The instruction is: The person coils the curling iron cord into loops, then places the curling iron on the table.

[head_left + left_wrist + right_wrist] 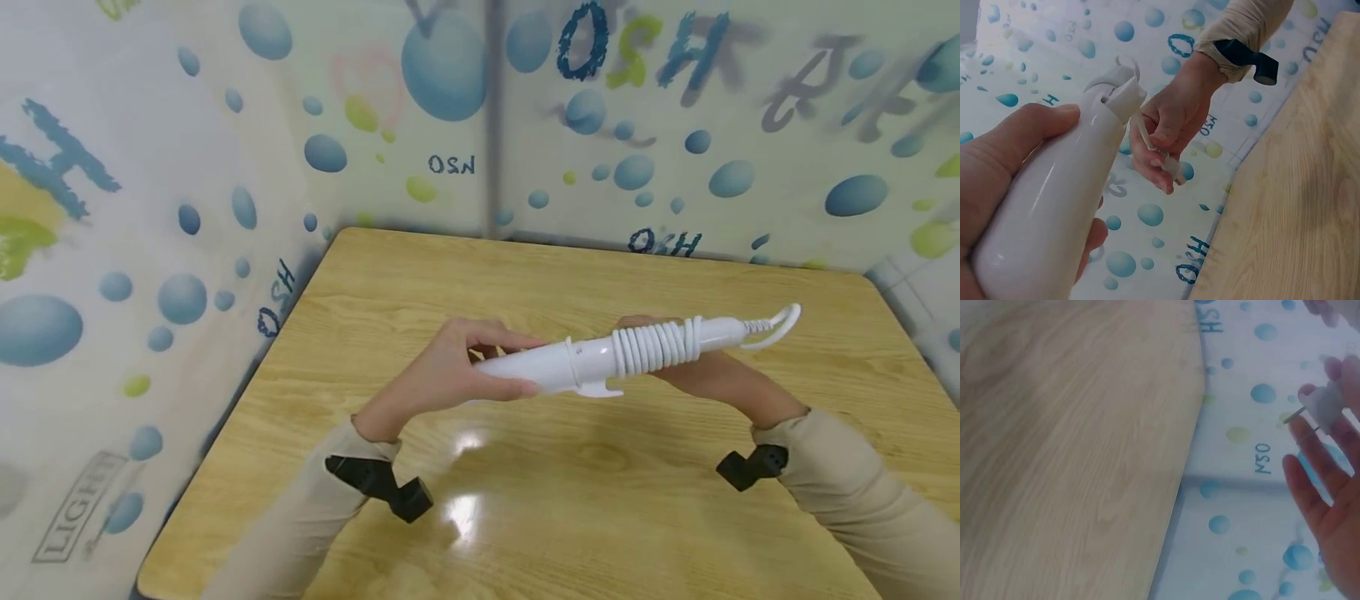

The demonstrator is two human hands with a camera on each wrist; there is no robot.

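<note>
A white curling iron [536,367], cord [656,347] wound round its handle, is held above the table at a slight tilt. My left hand [453,367] grips its thick left end, with thumb and fingers on opposite sides. A small lever [600,389] juts from its underside. My right hand [705,379] is partly hidden behind the handle in the head view. Between its thumb and fingers it pinches the cord's white plug [1325,406], whose two metal pins show in the right wrist view. In the left wrist view, the plug [1172,167] also shows at the right fingertips.
Beneath both hands lies a light wooden table [570,483] with rounded corners. Walls [495,125] with blue and green dots and lettering stand along its back and left edges. Each sleeve carries a black wrist camera [386,483].
</note>
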